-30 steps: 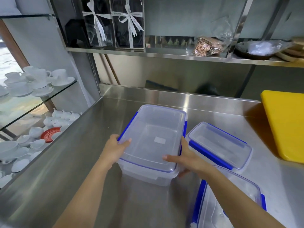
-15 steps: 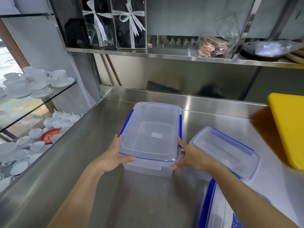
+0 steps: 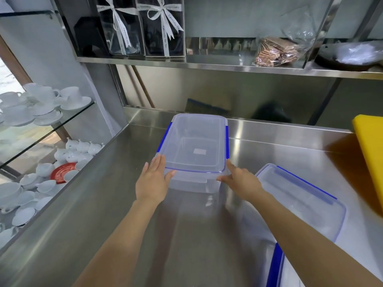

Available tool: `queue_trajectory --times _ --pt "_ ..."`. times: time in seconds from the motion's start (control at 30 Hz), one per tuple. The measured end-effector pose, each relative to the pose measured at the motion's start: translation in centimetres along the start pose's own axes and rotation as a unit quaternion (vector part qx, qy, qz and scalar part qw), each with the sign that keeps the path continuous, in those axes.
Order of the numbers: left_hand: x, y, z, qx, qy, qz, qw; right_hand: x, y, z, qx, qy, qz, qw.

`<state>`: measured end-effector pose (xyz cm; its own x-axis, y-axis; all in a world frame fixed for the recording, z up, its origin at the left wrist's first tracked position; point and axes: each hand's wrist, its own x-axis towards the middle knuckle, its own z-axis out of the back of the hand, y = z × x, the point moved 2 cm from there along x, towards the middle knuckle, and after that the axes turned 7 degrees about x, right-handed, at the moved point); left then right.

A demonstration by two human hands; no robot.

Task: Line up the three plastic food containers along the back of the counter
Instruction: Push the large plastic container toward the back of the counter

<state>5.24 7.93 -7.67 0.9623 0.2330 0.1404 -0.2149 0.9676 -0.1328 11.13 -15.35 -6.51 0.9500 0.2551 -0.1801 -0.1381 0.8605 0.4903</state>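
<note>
Left hand (image 3: 152, 180) laid flat against near-left corner of large clear container (image 3: 196, 148), fingers (image 3: 158, 162) extended along its left side, thumb across near wall; hand spread, not clamped. Right hand (image 3: 242, 180) pressed to near-right corner of same container, index finger up the right side, thumb to near wall; fingers apart, no enclosing grip. Container seated on steel counter (image 3: 103, 204), directly beyond both hands, far end at or touching raised back edge of counter; contact there not determinable. Lid on, blue clips at both long sides. Second container (image 3: 298, 199), lidded, blue-trimmed, lying just right of right hand and forearm, skewed, well short of back edge. Third container (image 3: 275, 266) partly visible beneath right forearm at lower frame edge, blue clip showing; remainder hidden. Yellow board (image 3: 369, 154) far right of right hand. White cups and saucers (image 3: 41, 104) on glass shelving left of left hand.
</note>
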Motion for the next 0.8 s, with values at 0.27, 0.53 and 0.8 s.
queue_trajectory --times 0.27,0.53,0.8 --pt "0.8 0.1 -1.1 -0.013 0.068 0.018 0.997 -0.1 0.4 0.0 -0.103 -0.033 0.005 0.994" --pt "1.8 -1.7 2.4 -0.069 0.028 0.046 0.996 -0.9 -1.1 2.1 -0.031 -0.004 0.048 0.998" --pt "-3.0 -16.4 3.6 -0.194 0.112 -0.022 0.974 -3.1 -8.8 7.5 0.017 -0.071 0.004 0.997"
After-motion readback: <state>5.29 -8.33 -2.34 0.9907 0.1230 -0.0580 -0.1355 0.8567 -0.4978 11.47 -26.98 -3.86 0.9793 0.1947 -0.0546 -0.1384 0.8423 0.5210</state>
